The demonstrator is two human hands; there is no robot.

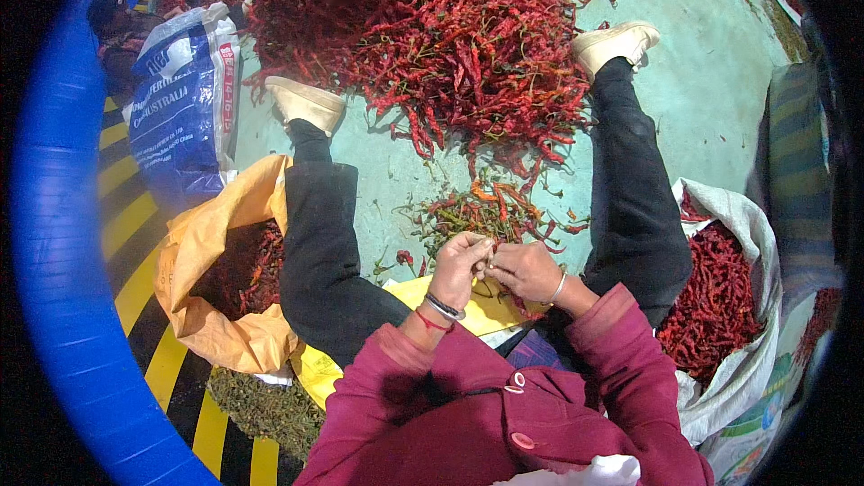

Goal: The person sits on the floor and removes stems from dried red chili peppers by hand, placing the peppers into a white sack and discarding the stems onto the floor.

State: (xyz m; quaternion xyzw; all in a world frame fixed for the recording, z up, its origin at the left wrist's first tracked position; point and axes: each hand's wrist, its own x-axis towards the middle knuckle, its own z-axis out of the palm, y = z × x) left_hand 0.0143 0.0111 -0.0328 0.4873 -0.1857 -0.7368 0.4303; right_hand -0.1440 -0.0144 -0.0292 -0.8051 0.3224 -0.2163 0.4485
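My left hand (pixel 461 268) and my right hand (pixel 530 270) meet over my lap, thumbs and fingertips pinched together. Between them is a small chili pepper, mostly hidden by the fingers. Beneath the hands a yellow sack (pixel 408 293) lies across my lap, and a few chilies show under my right hand. Just beyond is a small heap of red, orange and greenish chilies with stems (pixel 459 216). A large pile of dried red chilies (pixel 472 67) spreads between and past my outstretched feet.
An orange woven sack (pixel 196 324) with chilies inside stands open by my left leg. At my right leg is a white sack (pixel 766 270) full of red chilies. A blue fertilizer bag (pixel 182 108), a heap of dry stems (pixel 263 412) and another person (pixel 121 27) are at left.
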